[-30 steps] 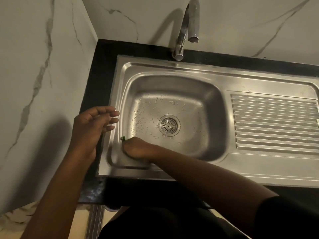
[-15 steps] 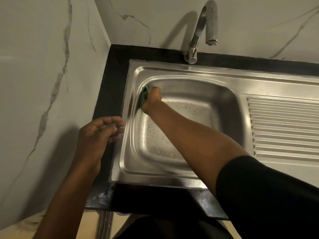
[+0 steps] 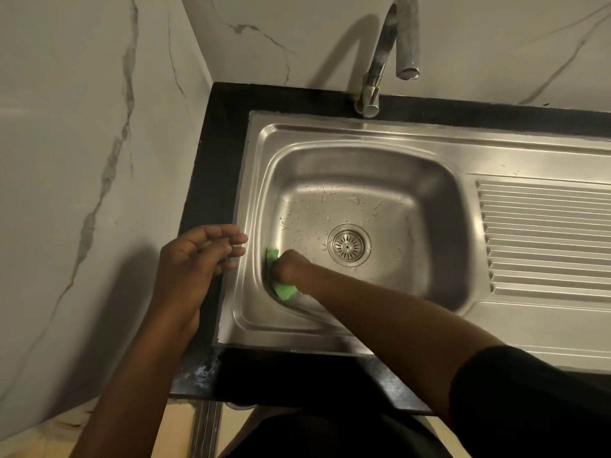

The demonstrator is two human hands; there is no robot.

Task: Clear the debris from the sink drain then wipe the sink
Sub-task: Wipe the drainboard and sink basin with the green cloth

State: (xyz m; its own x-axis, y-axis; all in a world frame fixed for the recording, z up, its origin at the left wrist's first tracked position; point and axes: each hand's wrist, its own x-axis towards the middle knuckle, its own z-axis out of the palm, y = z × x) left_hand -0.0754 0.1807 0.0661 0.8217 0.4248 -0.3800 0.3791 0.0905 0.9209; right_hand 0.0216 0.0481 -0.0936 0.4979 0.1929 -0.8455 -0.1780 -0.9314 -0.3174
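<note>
A stainless steel sink is set in a black counter. Its round drain strainer lies at the bottom of the basin, with water droplets scattered behind and left of it. My right hand reaches into the basin and grips a green sponge, pressing it against the left wall near the front corner. My left hand hovers over the sink's left rim with loosely curled fingers and holds nothing.
A chrome tap rises behind the basin. A ribbed draining board lies to the right. The black counter meets a marble wall close on the left and behind.
My right hand has drawn the sponge from the basin's far left corner back down the left wall to the near left. The drain is uncovered again. My left hand has stayed put.
</note>
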